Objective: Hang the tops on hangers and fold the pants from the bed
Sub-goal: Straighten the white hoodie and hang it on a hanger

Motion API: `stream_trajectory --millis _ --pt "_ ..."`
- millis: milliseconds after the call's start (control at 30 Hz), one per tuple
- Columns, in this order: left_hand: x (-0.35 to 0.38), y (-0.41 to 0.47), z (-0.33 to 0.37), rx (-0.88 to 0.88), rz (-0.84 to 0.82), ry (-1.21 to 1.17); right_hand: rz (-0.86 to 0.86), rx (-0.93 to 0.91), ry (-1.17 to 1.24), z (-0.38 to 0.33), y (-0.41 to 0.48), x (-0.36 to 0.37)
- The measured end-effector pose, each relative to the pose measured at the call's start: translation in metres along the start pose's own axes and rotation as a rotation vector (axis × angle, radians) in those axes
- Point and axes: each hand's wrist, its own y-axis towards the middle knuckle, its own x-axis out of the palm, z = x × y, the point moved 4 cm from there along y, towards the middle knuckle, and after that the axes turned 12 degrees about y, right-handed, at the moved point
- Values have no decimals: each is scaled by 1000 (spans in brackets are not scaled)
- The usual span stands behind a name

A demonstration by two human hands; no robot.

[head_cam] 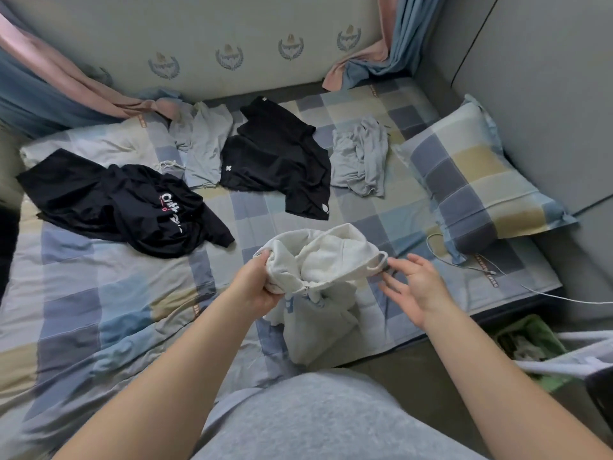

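Note:
A white hooded top [323, 260] hangs bunched over the near edge of the bed. My left hand [257, 287] grips its left side, fingers curled into the fabric. My right hand [414, 283] is spread beside the top's right edge, fingers straight and holding nothing. A black top with white lettering [132, 207] lies on the left of the bed. Another black garment [278, 161] lies in the middle. Two light grey garments lie farther back, one [202, 144] left of centre and one [361, 161] to the right.
The bed has a checked sheet [99, 310] and a checked pillow [477, 180] at the right. A white cable [497, 270] trails off the bed's right side. A green basket [527, 340] stands on the floor at the right. Curtains [49, 78] hang at both back corners.

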Motion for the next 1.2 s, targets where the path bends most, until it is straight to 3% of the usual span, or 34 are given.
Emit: stream_trajectory --millis 100,233,333,467,567,667,833,933,1100,1200 --pt "-2 -9 2 -6 -67 182 83 51 -281 27 -13 -10" --pt "-23 -22 -5 -5 -104 456 -39 397 -317 76 -31 7" --pt "-43 -34 -7 28 -184 519 -75 484 -364 114 -38 28" --pt "-71 -44 0 121 -307 519 63 577 -381 193 -55 44" --pt "-96 -50 1 161 -416 498 148 521 109 244 -67 56" --pt "-125 -49 0 158 -419 507 241 303 522 254 -78 50" --pt "-166 -31 -20 38 -113 524 359 98 666 257 -112 21" --pt "-167 -28 -35 -46 -21 513 506 35 758 271 -136 1" --pt "-134 -51 -83 -160 -204 636 720 -6 968 308 -196 -52" --pt "-106 -75 -120 -276 -411 707 718 -17 1136 327 -238 -91"
